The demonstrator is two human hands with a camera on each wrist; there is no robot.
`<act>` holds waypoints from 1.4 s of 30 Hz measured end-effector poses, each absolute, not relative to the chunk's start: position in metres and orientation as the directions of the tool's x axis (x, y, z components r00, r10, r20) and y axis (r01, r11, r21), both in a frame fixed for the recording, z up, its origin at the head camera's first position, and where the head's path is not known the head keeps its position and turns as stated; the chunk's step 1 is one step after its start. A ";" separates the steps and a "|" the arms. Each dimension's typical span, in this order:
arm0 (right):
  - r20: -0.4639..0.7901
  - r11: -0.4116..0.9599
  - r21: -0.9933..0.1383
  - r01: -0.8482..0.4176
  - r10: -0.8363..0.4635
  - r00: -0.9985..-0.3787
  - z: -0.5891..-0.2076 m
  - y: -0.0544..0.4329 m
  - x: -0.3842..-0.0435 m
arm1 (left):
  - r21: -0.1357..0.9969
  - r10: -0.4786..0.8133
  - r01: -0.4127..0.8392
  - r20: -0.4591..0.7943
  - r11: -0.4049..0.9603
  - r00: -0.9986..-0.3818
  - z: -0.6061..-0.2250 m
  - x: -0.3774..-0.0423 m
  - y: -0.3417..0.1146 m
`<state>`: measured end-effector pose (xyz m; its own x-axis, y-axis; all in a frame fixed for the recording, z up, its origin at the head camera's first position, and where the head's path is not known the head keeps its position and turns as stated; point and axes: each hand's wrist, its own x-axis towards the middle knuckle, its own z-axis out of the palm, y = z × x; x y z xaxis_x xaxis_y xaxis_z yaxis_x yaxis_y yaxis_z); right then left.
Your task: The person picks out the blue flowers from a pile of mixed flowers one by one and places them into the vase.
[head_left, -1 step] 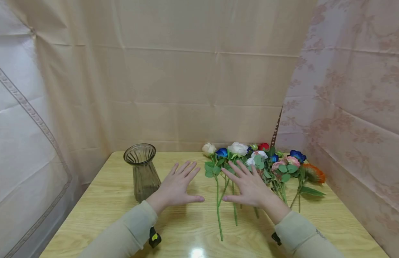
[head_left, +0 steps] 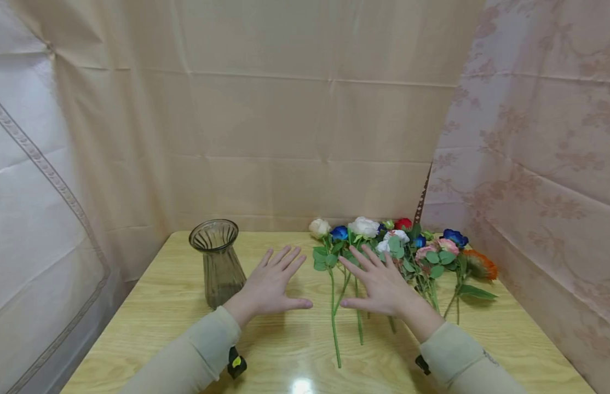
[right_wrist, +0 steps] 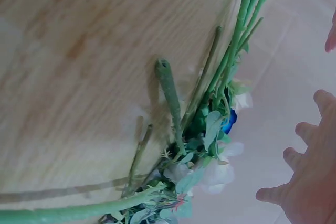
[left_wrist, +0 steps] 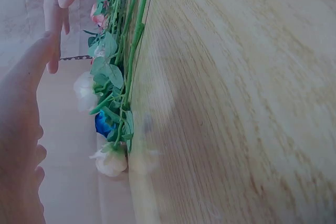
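While the left hand [head_left: 267,287] and right hand [head_left: 384,287] are splayed, the flowers [head_left: 396,245] lie outside the upright translucent vase [head_left: 219,272].

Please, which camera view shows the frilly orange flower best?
The head view, because there the frilly orange flower shows most of its bloom clearly. The left wrist view shows only an orange piece at the top edge; in the right wrist view I cannot make it out.
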<state>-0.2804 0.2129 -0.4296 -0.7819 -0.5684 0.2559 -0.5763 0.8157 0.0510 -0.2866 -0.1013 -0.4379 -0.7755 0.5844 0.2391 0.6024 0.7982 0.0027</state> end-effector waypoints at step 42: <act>0.374 0.777 0.008 -0.629 -0.586 -0.719 -0.382 0.211 -0.273 | -0.013 0.577 0.653 0.482 0.757 -0.659 -0.390 -0.282 -0.106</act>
